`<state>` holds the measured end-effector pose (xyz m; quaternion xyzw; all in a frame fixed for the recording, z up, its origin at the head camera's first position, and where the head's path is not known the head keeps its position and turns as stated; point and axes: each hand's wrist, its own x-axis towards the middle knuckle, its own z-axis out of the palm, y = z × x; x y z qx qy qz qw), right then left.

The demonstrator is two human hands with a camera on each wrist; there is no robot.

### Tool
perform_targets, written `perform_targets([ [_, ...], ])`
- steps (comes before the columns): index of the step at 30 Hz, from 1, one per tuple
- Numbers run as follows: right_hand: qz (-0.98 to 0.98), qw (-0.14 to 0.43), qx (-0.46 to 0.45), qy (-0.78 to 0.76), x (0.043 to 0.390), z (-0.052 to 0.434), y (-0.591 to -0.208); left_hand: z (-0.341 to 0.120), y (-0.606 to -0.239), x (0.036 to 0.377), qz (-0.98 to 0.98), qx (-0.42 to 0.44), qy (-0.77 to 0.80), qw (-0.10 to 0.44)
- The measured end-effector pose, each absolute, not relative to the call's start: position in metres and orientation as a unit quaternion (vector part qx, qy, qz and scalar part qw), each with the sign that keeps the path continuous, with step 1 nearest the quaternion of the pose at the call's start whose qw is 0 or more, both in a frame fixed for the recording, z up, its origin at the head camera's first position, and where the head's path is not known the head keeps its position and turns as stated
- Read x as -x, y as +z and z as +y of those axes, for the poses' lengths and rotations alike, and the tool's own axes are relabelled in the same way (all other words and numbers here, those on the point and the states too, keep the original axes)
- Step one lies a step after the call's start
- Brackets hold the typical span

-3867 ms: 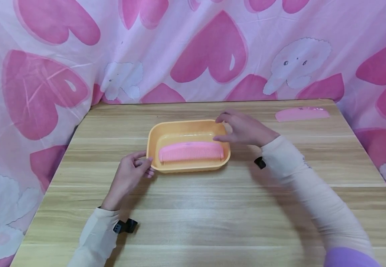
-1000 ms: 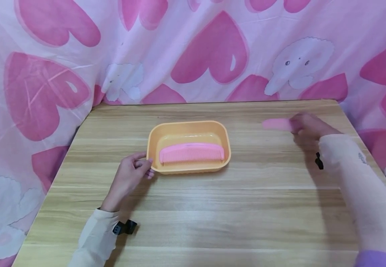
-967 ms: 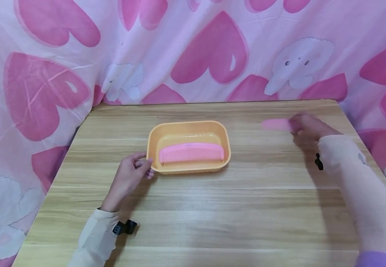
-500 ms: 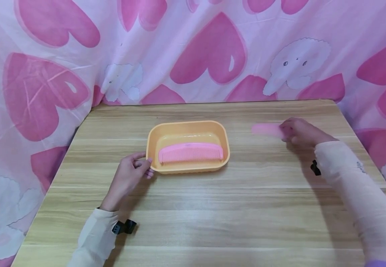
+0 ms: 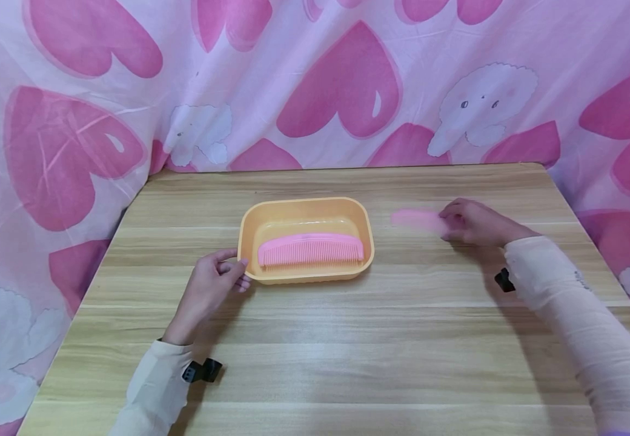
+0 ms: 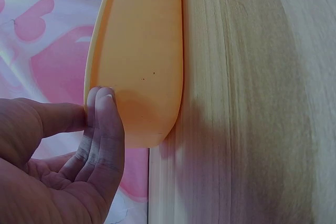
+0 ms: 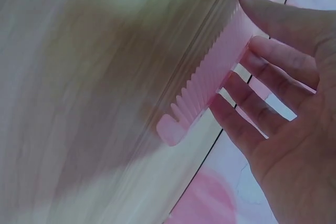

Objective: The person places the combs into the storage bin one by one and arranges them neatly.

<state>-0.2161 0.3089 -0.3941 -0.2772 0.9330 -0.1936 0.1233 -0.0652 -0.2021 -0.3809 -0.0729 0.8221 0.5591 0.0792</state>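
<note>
Fingers of the right hand [image 5: 475, 222] pinch one end of a pink comb [image 5: 417, 219], thumb on one face and fingertips on the other, as the right wrist view shows, with the teeth row running down from the grip [image 7: 207, 90]. In the head view that comb is blurred and sticks out to the left of the hand, above the wooden table [image 5: 348, 339], to the right of the orange tray [image 5: 249, 230] and apart from it. Whether it touches the tabletop cannot be told.

The left hand [image 5: 210, 289] sits at the tray's near left corner. In the left wrist view its fingertips [image 6: 102, 108] lie together against the tray's outer wall [image 6: 144, 51], with the thumb reaching toward the rim from the other side, so the hand lightly grips the corner. The tray stands flat on the table, near its middle.

Inside the tray lies a second pink comb [image 5: 311, 249], flat on the bottom, lengthwise, with its teeth pointing toward the person.

Behind the table hangs a pink cloth [image 5: 342, 85] printed with large hearts and white cartoon animals; it also drapes down both sides. Both forearms wear pale sleeves [image 5: 571, 315], each with a small black clip at the wrist.
</note>
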Motion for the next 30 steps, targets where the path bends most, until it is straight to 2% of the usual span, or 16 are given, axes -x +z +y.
perform_targets([
  [14, 0.930, 0.137, 0.247, -0.237, 0.211, 0.291, -0.394, -0.202, -0.381, 0.065, 0.821, 0.066, 0.561, 0.080],
  [30, 0.928, 0.104, 0.253, -0.252, 0.216, 0.280, -0.351, -0.202, -0.380, 0.070, 0.827, 0.069, 0.550, 0.093],
])
